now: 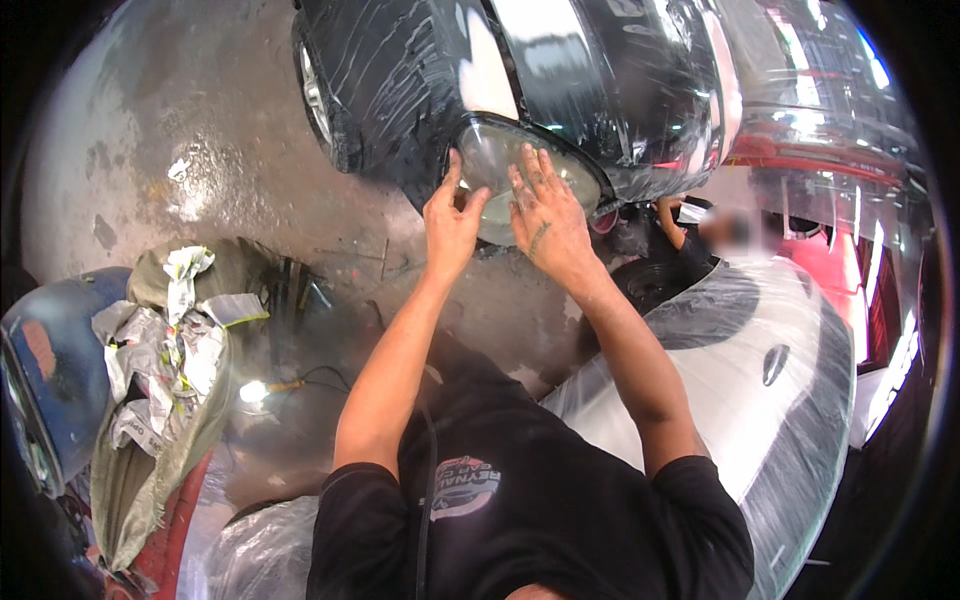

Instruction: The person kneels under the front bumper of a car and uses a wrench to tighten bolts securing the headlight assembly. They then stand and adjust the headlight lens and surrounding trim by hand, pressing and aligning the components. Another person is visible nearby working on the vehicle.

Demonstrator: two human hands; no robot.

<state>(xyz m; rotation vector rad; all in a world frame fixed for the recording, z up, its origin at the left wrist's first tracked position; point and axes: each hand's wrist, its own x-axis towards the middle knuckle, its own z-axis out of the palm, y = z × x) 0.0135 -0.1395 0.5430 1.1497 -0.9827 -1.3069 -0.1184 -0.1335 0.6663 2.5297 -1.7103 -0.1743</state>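
Ahead of me is the front corner of a black car, its glossy panels streaked with whitish smears. A large hazy, yellowish headlight is set into that corner. My right hand lies across the lens with its fingers stretched out. Beside it, my left hand is at the headlight's left edge, index finger pointing up along the rim and thumb spread toward the lens. I see no tool in either hand. Dark smudges mark the back of my right hand.
A white car under clear plastic film stands at my right. Near it a co-worker is low beside a dark tire. At left, crumpled masking paper lies by a blue panel. A lit lamp with a cord is near the floor.
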